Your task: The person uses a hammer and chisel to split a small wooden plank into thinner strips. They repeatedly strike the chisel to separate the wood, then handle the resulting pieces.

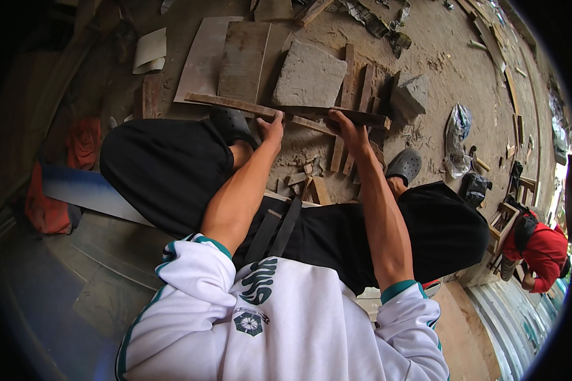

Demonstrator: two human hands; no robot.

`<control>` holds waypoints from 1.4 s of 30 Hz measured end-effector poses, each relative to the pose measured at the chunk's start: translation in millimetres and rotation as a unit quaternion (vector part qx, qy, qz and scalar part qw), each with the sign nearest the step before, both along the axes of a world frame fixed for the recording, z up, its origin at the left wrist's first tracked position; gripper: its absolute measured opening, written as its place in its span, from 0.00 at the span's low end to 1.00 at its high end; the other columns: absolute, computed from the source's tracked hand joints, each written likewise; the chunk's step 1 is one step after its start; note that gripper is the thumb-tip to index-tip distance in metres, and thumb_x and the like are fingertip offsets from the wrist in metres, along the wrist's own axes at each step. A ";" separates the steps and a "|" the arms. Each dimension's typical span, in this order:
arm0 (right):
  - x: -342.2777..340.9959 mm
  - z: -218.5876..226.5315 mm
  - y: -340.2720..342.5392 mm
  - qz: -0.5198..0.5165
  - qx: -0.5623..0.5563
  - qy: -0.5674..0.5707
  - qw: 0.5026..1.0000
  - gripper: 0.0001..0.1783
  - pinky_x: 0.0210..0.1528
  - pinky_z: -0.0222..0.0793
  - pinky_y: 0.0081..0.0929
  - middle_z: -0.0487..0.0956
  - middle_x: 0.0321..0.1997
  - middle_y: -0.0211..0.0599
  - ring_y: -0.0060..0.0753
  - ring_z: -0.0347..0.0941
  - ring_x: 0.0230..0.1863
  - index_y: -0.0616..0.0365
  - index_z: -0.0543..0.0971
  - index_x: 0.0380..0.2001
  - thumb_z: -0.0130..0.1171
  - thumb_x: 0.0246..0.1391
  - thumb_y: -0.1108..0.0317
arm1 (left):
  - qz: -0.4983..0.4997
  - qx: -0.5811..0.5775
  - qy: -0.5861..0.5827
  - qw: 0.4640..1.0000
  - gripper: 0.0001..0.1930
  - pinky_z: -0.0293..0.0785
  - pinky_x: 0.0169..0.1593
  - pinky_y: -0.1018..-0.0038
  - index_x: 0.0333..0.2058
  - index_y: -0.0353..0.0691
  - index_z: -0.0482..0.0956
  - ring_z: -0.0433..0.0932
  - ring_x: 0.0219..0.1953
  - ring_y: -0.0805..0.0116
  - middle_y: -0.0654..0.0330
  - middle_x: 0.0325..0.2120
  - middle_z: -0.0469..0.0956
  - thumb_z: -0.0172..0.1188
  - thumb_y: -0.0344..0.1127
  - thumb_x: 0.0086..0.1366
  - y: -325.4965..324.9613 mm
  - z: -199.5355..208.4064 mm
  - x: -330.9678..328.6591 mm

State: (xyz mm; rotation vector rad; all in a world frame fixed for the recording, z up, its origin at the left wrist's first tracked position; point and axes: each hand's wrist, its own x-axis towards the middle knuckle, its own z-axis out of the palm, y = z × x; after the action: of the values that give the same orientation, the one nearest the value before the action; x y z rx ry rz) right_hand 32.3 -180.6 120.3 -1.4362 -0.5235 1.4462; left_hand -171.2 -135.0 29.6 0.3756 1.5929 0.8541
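My left hand (272, 129) is closed around a narrow brown wooden strip (229, 104), whose far-left end sticks out past my left foot. Just to the right, my right hand (349, 131) grips a darker wooden strip (373, 120) that reaches right toward a chunk of stone. The two strips meet or cross between my hands; whether they touch cannot be made out. Straight beyond them lies a flat grey stone block (310, 75). Two dark strips (274, 228) rest across my lap.
Flat boards (243, 60) lean or lie at the far left of the block. Wooden slats (365, 87) and a stone chunk (411, 95) lie right of it. Offcuts (305, 181) litter the ground between my feet. A saw-like blade (95, 192) is at left. A person in red (540, 254) crouches far right.
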 end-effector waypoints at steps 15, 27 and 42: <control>5.8 4.3 0.7 0.058 -0.046 -0.050 0.996 0.22 0.53 0.73 0.36 0.80 0.48 0.41 0.37 0.78 0.48 0.62 0.77 0.52 0.57 0.61 0.57 | -0.006 0.006 0.038 0.999 0.54 0.61 0.66 0.65 0.70 0.37 0.34 0.50 0.70 0.54 0.46 0.70 0.41 0.63 0.53 0.61 -2.4 -17.9 5.6; -0.5 10.4 -0.1 0.076 -0.050 -0.059 0.994 0.27 0.58 0.68 0.44 0.75 0.57 0.46 0.44 0.74 0.56 0.62 0.73 0.57 0.55 0.62 0.54 | -0.079 -0.012 0.198 0.977 0.51 0.60 0.66 0.65 0.69 0.33 0.41 0.51 0.70 0.52 0.44 0.69 0.45 0.62 0.56 0.61 -0.2 -48.6 0.0; -0.7 5.3 -1.5 0.074 -0.095 -0.080 0.989 0.28 0.54 0.71 0.49 0.78 0.53 0.46 0.46 0.75 0.53 0.58 0.74 0.56 0.58 0.58 0.51 | -0.101 -0.010 0.256 0.961 0.49 0.52 0.69 0.58 0.67 0.28 0.48 0.55 0.67 0.44 0.38 0.65 0.54 0.51 0.65 0.63 -7.6 -23.3 11.0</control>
State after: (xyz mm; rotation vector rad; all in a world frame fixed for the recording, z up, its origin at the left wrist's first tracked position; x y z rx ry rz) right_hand 31.6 -182.1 125.6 -1.7051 -0.6170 1.5386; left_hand -160.2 -142.7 6.3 0.7791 1.9918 0.6080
